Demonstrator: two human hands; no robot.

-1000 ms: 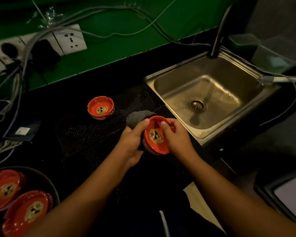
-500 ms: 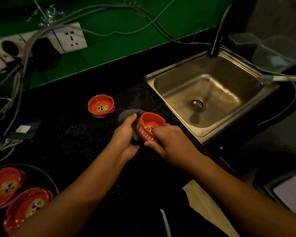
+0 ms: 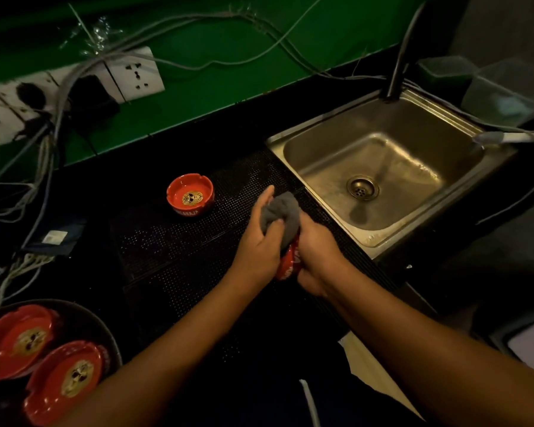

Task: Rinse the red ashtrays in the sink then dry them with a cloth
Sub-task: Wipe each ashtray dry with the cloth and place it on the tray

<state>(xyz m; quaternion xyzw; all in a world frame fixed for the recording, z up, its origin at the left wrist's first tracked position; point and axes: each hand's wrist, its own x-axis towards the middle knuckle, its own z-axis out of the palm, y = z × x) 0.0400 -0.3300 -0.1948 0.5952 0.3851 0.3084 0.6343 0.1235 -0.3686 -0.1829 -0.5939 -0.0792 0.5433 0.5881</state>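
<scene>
Gripping one cloth [image 3: 282, 212], left hand [image 3: 259, 249], right hand [image 3: 318, 257] gripping one ashtray [image 3: 288, 264], three ashtrays [image 3: 190, 195] apart

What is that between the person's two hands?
In the head view, a grey cloth and a red ashtray sit between the left hand and the right hand; the cloth covers the ashtray's top.

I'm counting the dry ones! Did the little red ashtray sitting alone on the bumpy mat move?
No. The lone ashtray sits at the same spot on the black mat, just as far left of the sink as before.
</scene>
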